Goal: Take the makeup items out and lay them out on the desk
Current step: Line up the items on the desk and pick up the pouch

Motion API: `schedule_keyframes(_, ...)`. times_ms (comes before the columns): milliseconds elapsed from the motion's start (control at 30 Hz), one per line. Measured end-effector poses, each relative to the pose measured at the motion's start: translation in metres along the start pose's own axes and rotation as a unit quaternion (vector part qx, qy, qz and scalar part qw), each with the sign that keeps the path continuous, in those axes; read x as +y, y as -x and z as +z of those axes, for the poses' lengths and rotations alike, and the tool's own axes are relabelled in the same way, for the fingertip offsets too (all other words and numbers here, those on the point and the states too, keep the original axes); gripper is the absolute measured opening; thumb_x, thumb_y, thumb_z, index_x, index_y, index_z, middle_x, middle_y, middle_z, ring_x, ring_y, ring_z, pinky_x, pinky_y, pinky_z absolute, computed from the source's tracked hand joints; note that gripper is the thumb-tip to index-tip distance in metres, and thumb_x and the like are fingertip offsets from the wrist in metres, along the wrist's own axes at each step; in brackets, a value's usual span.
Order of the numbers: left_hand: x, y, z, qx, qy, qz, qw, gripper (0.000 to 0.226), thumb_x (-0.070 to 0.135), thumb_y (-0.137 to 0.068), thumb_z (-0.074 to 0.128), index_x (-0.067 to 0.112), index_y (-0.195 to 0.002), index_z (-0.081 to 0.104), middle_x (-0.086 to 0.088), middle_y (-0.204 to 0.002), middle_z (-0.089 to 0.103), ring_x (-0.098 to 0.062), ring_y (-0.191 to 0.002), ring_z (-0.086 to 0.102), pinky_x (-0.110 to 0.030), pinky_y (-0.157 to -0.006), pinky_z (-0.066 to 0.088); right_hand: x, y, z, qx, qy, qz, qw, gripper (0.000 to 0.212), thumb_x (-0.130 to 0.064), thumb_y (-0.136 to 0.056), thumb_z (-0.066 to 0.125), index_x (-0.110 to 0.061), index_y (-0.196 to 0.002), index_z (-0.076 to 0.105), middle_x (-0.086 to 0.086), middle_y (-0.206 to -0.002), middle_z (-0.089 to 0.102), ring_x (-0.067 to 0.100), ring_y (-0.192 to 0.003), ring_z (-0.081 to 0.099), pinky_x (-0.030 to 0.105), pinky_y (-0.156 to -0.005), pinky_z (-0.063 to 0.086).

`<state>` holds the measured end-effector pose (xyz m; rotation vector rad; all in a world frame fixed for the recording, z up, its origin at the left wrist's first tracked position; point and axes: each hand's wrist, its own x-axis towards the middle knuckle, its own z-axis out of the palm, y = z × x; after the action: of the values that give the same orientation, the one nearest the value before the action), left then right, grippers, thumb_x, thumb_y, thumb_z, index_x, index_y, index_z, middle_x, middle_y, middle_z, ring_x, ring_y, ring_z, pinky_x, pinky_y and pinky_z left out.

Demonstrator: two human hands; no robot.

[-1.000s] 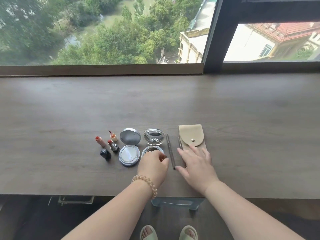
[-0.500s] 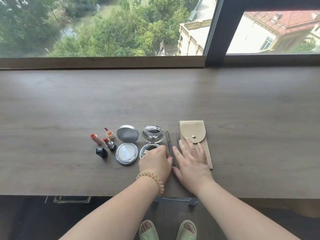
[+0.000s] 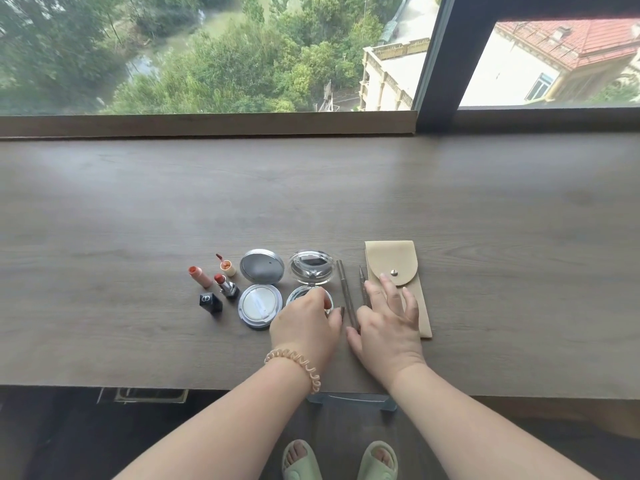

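Makeup lies in a row on the wooden desk (image 3: 485,209). From the left come a peach lipstick (image 3: 200,276), a small lip gloss (image 3: 227,266), a red lipstick (image 3: 227,289) and its black cap (image 3: 210,303). Beside them are an open silver cushion compact (image 3: 261,289) and an open clear compact (image 3: 311,266). Two thin pencils (image 3: 344,289) (image 3: 362,282) lie next to a beige snap pouch (image 3: 398,268). My left hand (image 3: 306,329) is curled over the clear compact's base, fingertips against the first pencil. My right hand (image 3: 388,317) rests flat with fingers spread across the second pencil and the pouch.
A raised wooden sill (image 3: 207,123) and a dark window frame (image 3: 440,64) bound the desk at the back. Below the near edge (image 3: 173,388) are a clear stool (image 3: 353,400) and my feet in green slippers (image 3: 301,460).
My right hand slid left off the pouch's middle toward the pencils. The second pencil now lies clear of the pouch. My left hand shifted right, against the first pencil.
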<state>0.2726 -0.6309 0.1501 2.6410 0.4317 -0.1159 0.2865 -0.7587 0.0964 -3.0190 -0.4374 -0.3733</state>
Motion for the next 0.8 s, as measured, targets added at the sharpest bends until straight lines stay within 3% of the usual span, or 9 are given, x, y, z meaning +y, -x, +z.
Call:
schedule_keyframes(200, -0.007, 0.009, -0.018, 0.035, 0.036, -0.005, 0.999, 0.013, 0.035, -0.085, 0.054, 0.024, -0.090, 0.059, 0.007, -0.091, 0.069, -0.019, -0.091, 0.062, -0.030, -0.073, 0.047, -0.001, -0.001, -0.007, 0.007, 0.012, 0.036, 0.999, 0.018, -0.031, -0.050, 0.076, -0.018, -0.054, 0.065, 0.008, -0.114, 0.066, 0.028, -0.127, 0.039, 0.050, -0.099, 0.023)
schedule_keyframes(300, -0.006, 0.012, -0.028, 0.048, 0.054, -0.012, 0.997, 0.013, 0.036, -0.084, 0.056, 0.024, -0.088, 0.059, 0.008, -0.090, 0.069, -0.017, -0.089, 0.061, -0.029, -0.070, 0.045, 0.001, -0.003, -0.012, -0.014, 0.025, 0.045, 0.999, 0.028, -0.038, -0.047, 0.079, -0.017, -0.058, 0.065, 0.009, -0.115, 0.066, 0.032, -0.126, 0.045, 0.049, -0.098, 0.024)
schedule_keyframes(433, -0.004, 0.015, -0.038, 0.054, 0.060, -0.009, 0.997, 0.012, 0.037, -0.084, 0.056, 0.025, -0.085, 0.058, 0.010, -0.088, 0.068, -0.015, -0.087, 0.061, -0.027, -0.068, 0.042, 0.001, -0.007, -0.015, -0.057, 0.018, 0.064, 0.996, 0.037, -0.042, -0.043, 0.083, -0.016, -0.062, 0.065, 0.010, -0.114, 0.064, 0.030, -0.124, 0.037, 0.051, -0.097, 0.025)
schedule_keyframes(667, -0.013, 0.023, -0.042, 0.066, 0.054, -0.002, 0.996, 0.015, 0.039, -0.085, 0.056, 0.024, -0.085, 0.059, 0.012, -0.085, 0.067, -0.013, -0.082, 0.060, -0.025, -0.065, 0.039, -0.005, -0.010, -0.011, -0.120, 0.037, 0.062, 0.990, 0.032, -0.046, -0.075, 0.061, -0.020, -0.090, 0.070, 0.003, -0.138, 0.047, 0.028, -0.142, 0.019, 0.051, -0.105, 0.004)
schedule_keyframes(800, -0.016, 0.025, -0.044, 0.062, 0.061, 0.000, 0.996, 0.014, 0.037, -0.085, 0.056, 0.023, -0.084, 0.060, 0.012, -0.081, 0.066, -0.012, -0.078, 0.060, -0.026, -0.065, 0.041, -0.007, -0.011, -0.015, -0.080, 0.012, 0.098, 0.992, 0.018, -0.035, -0.055, 0.071, -0.018, -0.060, 0.069, 0.006, -0.109, 0.065, 0.029, -0.127, 0.044, 0.048, -0.099, 0.019)
